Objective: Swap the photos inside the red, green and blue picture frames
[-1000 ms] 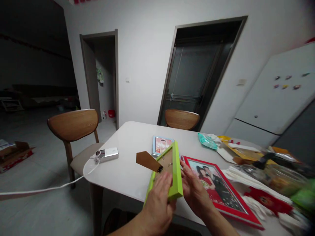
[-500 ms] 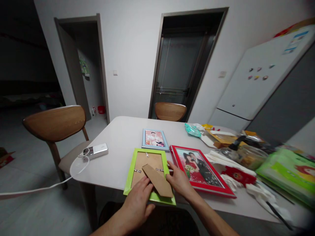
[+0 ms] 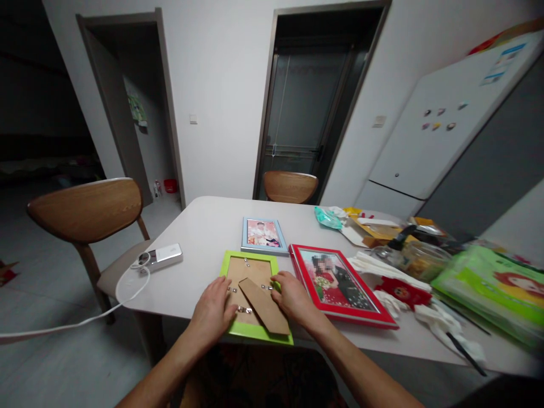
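A brown wooden chair (image 3: 87, 209) stands at the left end of a white table (image 3: 208, 224), where a white cable (image 3: 76, 324) loops beside a silver device (image 3: 168, 256). At the near edge, a person's left hand (image 3: 212, 306) rests on the left side of a green frame (image 3: 251, 331), thumb spread from the fingers and close to a lower metal clip (image 3: 245, 310). The frame lies back up on the table, its brown stand (image 3: 264, 306) slanting across the backing board (image 3: 260, 271). Just beyond lies a blue-framed picture (image 3: 263, 233). The right hand (image 3: 293, 297) bends its fingers over the green frame's right side, beside another clip (image 3: 267, 287); whether they pinch it cannot be told. A second chair (image 3: 290, 187) stands across the table. Farther right come a red-framed picture (image 3: 338, 283), lying face up, a teal packet (image 3: 328, 218), a red paper item (image 3: 402, 292), a clear container (image 3: 426, 259) and a green package (image 3: 484, 286), with a white refrigerator (image 3: 450, 153) behind.
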Demonstrator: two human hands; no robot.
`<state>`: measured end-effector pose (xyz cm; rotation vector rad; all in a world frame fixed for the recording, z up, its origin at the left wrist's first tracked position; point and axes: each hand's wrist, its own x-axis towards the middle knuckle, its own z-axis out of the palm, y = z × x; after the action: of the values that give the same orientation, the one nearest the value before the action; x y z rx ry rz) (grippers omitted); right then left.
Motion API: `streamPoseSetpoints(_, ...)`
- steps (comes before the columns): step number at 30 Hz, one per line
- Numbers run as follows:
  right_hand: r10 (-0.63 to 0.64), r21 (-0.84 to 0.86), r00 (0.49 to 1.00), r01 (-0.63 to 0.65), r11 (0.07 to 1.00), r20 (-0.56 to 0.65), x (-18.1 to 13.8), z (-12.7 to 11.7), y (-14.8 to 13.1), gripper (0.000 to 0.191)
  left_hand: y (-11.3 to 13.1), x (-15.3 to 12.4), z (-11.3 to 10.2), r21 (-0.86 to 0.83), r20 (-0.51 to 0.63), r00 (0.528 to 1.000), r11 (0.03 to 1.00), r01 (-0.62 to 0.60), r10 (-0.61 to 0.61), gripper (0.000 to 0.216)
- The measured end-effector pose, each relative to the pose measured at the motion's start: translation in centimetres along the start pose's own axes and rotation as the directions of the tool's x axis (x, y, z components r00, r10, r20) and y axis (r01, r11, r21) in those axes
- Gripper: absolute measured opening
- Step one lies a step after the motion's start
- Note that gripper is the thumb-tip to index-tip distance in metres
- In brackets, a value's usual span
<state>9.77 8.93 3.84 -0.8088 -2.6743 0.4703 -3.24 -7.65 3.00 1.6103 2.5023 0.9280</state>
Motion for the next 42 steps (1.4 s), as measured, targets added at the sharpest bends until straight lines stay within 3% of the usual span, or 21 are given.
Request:
streamPoseSetpoints(7,0.061,-0.225,0.998,-0.057,0.973,0.011,1.3,1.0,-0.5,0.020,-1.8,1.0,1.2,0.042,0.027,0.996,0.995,0.088,-0.089,0.049)
streamPoseSetpoints(13,0.062,-0.273,0.998,-0.061,0.960,-0.006,1.6,0.5,-0.7,0.025,-1.9,0.7,1.4,0.012,0.003,0.996,0.995,0.095,-0.095,0.052)
streamPoseSetpoints(16,-0.043,-0.185,0.998,0.033,0.982,-0.051,1.1,0.0,-2.1,0.026,-1.9,0.6,1.6,-0.019,-0.036,0.994,0.995,0.098,-0.099,0.052)
streamPoseSetpoints(19,-0.226,-0.029,0.973,0.227,0.973,0.041,0.6,0.1,-4.2,0.025,-1.8,0.6,1.8,-0.054,-0.058,0.992,0.993,0.108,-0.111,0.053)
streamPoseSetpoints(21,-0.279,0.030,0.954,0.277,0.960,0.112,0.6,0.5,-5.2,0.024,-1.8,0.6,1.8,-0.071,-0.060,0.991,0.991,0.114,-0.118,0.053)
streamPoseSetpoints(27,-0.209,-0.052,0.972,0.216,0.975,0.104,1.9,2.5,-6.3,0.025,-2.0,0.6,1.9,-0.085,-0.062,0.991,0.990,0.109,-0.115,0.052)
streamPoseSetpoints(34,-0.188,-0.117,0.981,0.181,0.976,-0.049,3.0,4.7,-6.9,0.019,-2.4,0.6,2.3,-0.094,-0.097,0.992,0.993,0.076,-0.085,0.053)
streamPoseSetpoints(42,-0.114,-0.058,0.991,0.110,0.992,-0.071,4.2,4.3,-4.8,0.023,-2.3,0.4,2.4,-0.128,-0.125,0.987,0.989,0.080,-0.096,0.054)
